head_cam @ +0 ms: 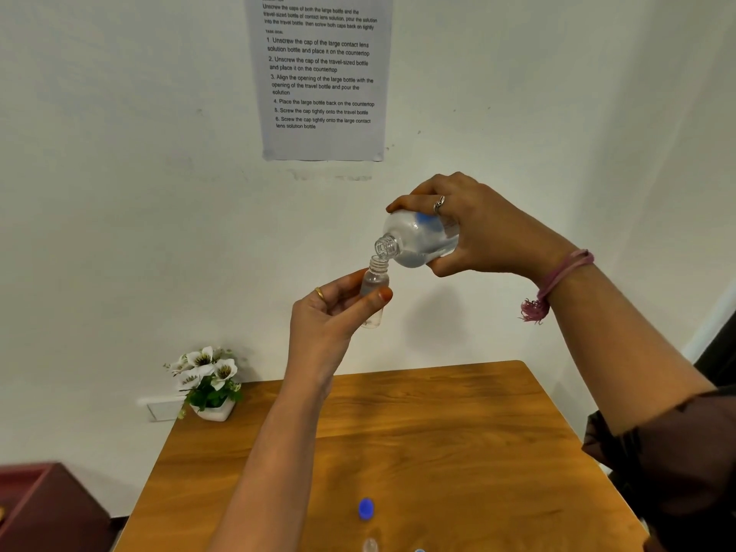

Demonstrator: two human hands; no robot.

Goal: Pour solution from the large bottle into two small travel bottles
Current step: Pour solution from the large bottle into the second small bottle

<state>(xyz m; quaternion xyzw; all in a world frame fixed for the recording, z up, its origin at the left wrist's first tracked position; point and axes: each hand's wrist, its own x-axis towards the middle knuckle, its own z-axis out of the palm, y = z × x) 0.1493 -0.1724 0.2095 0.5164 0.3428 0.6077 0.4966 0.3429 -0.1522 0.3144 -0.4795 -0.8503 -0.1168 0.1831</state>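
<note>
Both hands are up in front of the white wall, well above the wooden table (pixel 458 432). The right hand (pixel 482 229) grips the large bottle (pixel 422 239), fingers curled over its top and thumb under its base. That bottle is tipped over, long axis close to level, its uncapped neck pointing left and slightly down. Its mouth sits just above, almost touching, the open neck of the small travel bottle (pixel 374 288).

The left hand (pixel 330 312) pinches the travel bottle between thumb and fingertips, fingers clamped round its middle. It stands upright, long axis vertical, mouth pointing up at the big bottle's spout.

Down on the table, near edge, lies a blue cap (pixel 366 508), and just nearer than that the top of a second clear small bottle (pixel 370 545) peeks in at the frame's bottom. A potted white flower (pixel 207 382) sits at the far left corner, and an instruction sheet (pixel 322 73) hangs on the wall.
</note>
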